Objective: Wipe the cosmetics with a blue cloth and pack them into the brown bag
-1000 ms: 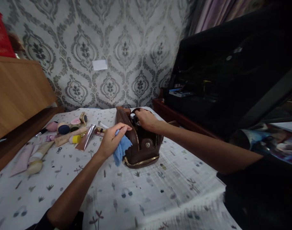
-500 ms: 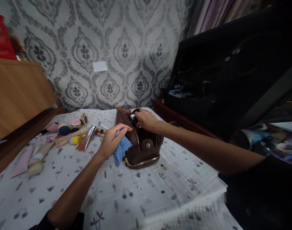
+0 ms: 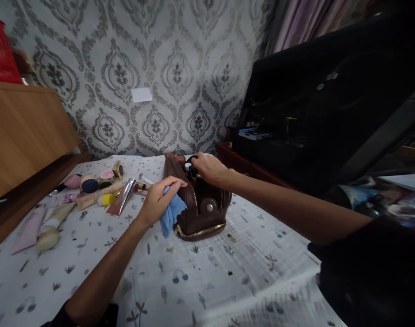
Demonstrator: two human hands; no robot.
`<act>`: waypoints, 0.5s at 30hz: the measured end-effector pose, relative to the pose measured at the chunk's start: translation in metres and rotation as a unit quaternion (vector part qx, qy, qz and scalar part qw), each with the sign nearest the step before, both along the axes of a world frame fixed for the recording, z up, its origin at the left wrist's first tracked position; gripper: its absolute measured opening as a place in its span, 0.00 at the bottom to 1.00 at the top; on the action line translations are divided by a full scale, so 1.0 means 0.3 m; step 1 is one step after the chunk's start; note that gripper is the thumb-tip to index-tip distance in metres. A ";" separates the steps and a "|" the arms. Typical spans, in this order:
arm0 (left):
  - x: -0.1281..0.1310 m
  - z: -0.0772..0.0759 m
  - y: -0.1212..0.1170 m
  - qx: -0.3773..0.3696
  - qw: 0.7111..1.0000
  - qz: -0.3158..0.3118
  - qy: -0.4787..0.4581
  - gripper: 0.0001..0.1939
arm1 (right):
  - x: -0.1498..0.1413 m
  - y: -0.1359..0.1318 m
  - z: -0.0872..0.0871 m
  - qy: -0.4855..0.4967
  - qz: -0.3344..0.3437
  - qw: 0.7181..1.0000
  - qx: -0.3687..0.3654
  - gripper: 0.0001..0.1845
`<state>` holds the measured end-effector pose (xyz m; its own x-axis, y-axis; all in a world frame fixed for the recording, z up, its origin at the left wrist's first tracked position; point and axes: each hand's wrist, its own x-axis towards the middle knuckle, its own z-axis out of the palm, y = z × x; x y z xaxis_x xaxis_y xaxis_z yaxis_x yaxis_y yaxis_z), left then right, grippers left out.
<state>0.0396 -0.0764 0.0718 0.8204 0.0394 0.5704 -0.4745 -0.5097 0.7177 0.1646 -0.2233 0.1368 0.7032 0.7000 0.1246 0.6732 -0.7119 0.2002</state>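
Observation:
A brown leather pouch (image 3: 203,211) with a gold zip stands open on the patterned white cloth (image 3: 207,272). My left hand (image 3: 157,200) is closed on a blue cloth (image 3: 169,215) and rests against the pouch's left side. My right hand (image 3: 209,168) reaches over the pouch's open top, fingers curled on a small dark item at the rim that I cannot make out.
Several cosmetics lie at the left: a silver tube (image 3: 122,196), a yellow-capped tube (image 3: 107,199), round sponges (image 3: 90,184), a pink tube (image 3: 28,229). A wooden headboard (image 3: 23,131) stands far left. A black open case (image 3: 312,113) fills the right side.
My right hand has shifted slightly at the pouch's top. The left hand stays on the pouch with the blue cloth.

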 end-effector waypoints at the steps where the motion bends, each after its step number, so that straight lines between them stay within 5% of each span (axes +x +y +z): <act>1: 0.000 0.000 0.001 0.001 1.000 0.001 -0.001 0.17 | 0.005 0.001 0.003 0.004 0.000 1.000 -0.001 0.19; 15: 0.001 -0.007 0.007 -0.009 1.000 -0.008 -0.006 0.17 | 0.085 0.008 0.053 0.041 -0.008 0.999 -0.020 0.13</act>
<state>0.0398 -0.0744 0.0697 0.8138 0.0363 0.5801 -0.4916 -0.4895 0.7202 0.1902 -0.2208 0.1528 0.7213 0.6916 0.0390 0.6768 -0.7156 0.1731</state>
